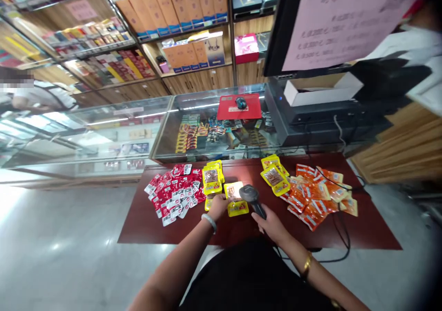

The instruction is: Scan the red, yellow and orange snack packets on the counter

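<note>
A dark barcode scanner (249, 193) is gripped by its handle in my right hand (271, 225), its head over a yellow snack packet (238, 209). Light from the scanner falls on the upper part of that packet. My left hand (218, 206) pinches the packet's left edge, its fingers closed. Just beyond the left hand lies a small stack of yellow packets (212, 177). Further left spreads a heap of red and white packets (177, 193). More yellow packets (275, 176) lie right of the scanner, beside a pile of orange packets (312, 193).
The packets lie on a dark red table (138, 223) against a glass display counter (165, 140). On the counter are a red mat (224, 113) with a mouse (241, 102) and a monitor (290, 30). A black cable (347, 242) loops at right. Another person (44, 96) is at far left.
</note>
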Demonstrator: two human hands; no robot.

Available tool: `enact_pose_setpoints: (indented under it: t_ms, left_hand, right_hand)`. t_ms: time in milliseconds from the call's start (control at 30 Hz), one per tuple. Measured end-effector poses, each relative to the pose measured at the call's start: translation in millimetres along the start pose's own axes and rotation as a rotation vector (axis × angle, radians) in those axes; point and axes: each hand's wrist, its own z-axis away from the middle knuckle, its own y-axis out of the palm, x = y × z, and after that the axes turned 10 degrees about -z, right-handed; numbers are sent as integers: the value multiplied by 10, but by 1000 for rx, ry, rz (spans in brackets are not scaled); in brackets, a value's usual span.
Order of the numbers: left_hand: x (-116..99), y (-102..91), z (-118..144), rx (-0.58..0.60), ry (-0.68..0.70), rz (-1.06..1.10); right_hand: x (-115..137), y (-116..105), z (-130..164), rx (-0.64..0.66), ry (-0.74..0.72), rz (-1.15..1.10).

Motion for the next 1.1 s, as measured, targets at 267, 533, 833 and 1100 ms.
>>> enact_pose_setpoints:
  t_ms: [267, 533, 833, 1100]
  left_hand:
    - [591, -534, 263, -70, -75, -53]
    - [768, -861, 365, -124, -194, -36]
    - [725, -820, 429, -505, -125, -313]
    - [132, -75, 184, -295, 149, -302]
  right_hand:
    - [-216, 479, -106, 179, 69, 68]
    - [-310, 749, -185, 213, 129, 120]
    - [-191, 713, -147, 197, 80, 94]
    - [-87, 248, -36, 36, 32, 6]
